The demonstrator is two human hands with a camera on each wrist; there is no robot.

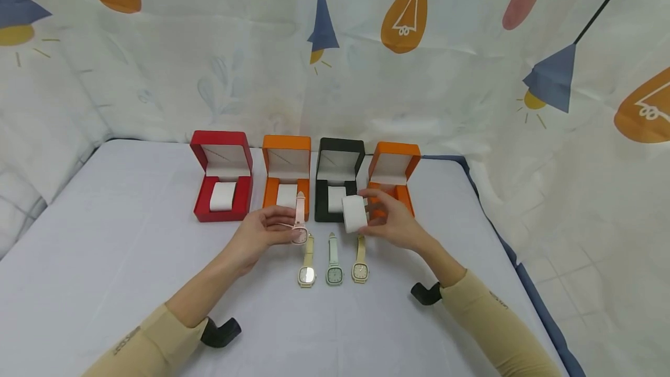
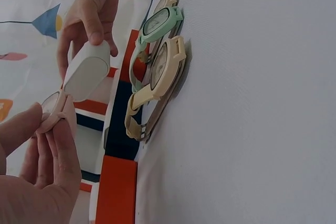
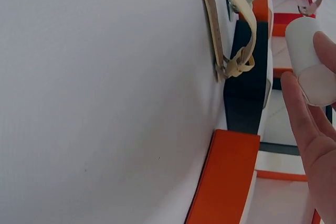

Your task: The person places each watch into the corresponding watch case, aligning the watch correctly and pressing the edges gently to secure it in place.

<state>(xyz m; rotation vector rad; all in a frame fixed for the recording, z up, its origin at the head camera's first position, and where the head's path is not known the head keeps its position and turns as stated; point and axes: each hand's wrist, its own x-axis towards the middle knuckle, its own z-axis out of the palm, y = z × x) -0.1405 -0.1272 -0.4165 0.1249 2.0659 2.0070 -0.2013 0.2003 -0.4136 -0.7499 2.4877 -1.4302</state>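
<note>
My left hand [image 1: 265, 231] pinches a pink watch [image 1: 300, 220] between thumb and fingers, its strap pointing up in the head view. In my right hand [image 1: 389, 218] is a white watch cushion [image 1: 355, 214], gripped by its ends. In the left wrist view the pink watch [image 2: 55, 109] is right beside the cushion [image 2: 88, 71]; whether they touch I cannot tell. Below the hands lie a cream watch [image 1: 306, 269], a mint green watch [image 1: 334, 266] and a yellowish watch [image 1: 360, 266], side by side on the table.
Behind the hands stand a red box [image 1: 242, 198], an orange box [image 1: 270, 191], a black box [image 1: 321, 202] and a right-hand orange box [image 1: 402, 194], lids raised. White cushions sit in the red, left orange and black ones. A patterned curtain [image 1: 345, 98] hangs behind the white table [image 1: 131, 220].
</note>
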